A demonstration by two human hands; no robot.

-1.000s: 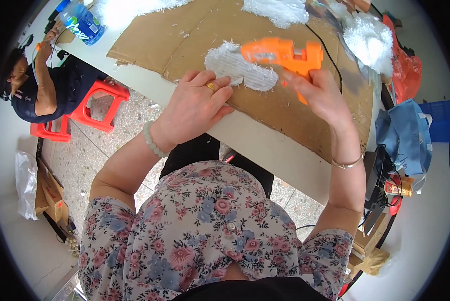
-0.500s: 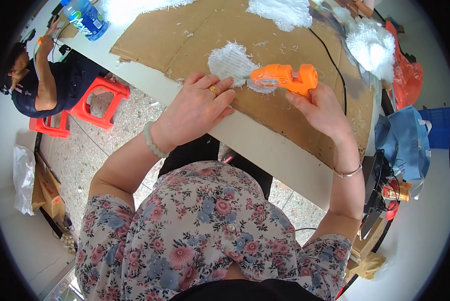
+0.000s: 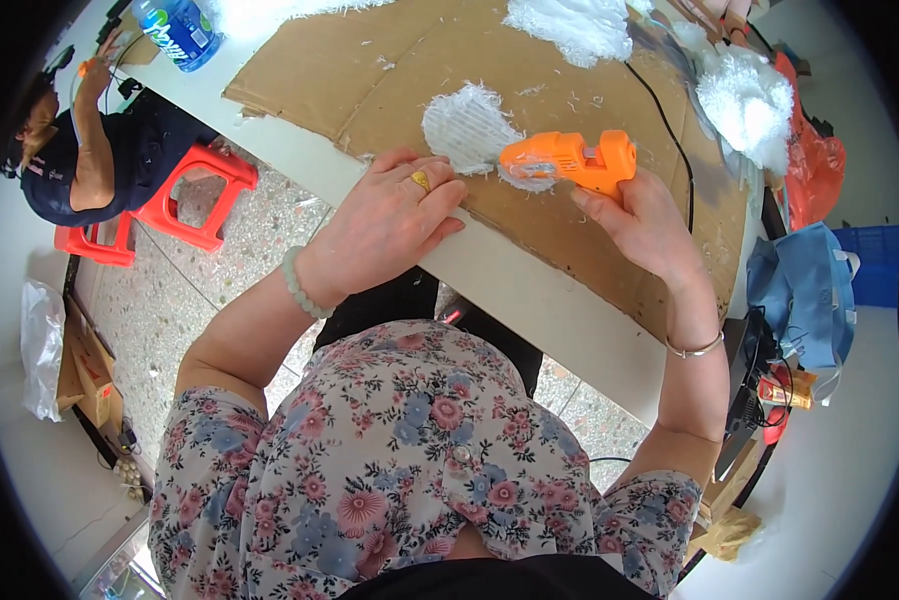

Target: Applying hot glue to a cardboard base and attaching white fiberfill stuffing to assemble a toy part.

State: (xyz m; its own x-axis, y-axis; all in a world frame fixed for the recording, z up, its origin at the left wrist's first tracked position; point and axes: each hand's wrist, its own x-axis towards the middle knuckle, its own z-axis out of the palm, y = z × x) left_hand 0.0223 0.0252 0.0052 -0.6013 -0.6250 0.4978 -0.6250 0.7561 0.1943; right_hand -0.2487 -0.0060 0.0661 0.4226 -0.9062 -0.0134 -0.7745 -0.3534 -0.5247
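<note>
The person's right hand (image 3: 644, 225) held an orange glue gun (image 3: 574, 160), its fingers closed around the grip, which the hand mostly hid. The nozzle end pointed left, over a shaggy white pad (image 3: 464, 125) that lay on a brown cardboard sheet (image 3: 299, 75) near the edge of the white worktop (image 3: 534, 280). Whether the nozzle touched the pad could not be told.

The left hand (image 3: 384, 220) lay at the cardboard's near edge, its fingers close together and bent, the tips just beside the pad's near side; whether they pinched it was not clear.

The pad looked light, soft and limp, likely to shed strands and slide if brushed, so flat fingers near its rim, away from the nozzle, seemed the best hold. The glue gun looked stiff and fairly light, its body probably hard plastic; the grip was the place to hold it, as the nozzle might be hot. A black cord (image 3: 663, 118) lay on the cardboard to its right and might snag.
</note>
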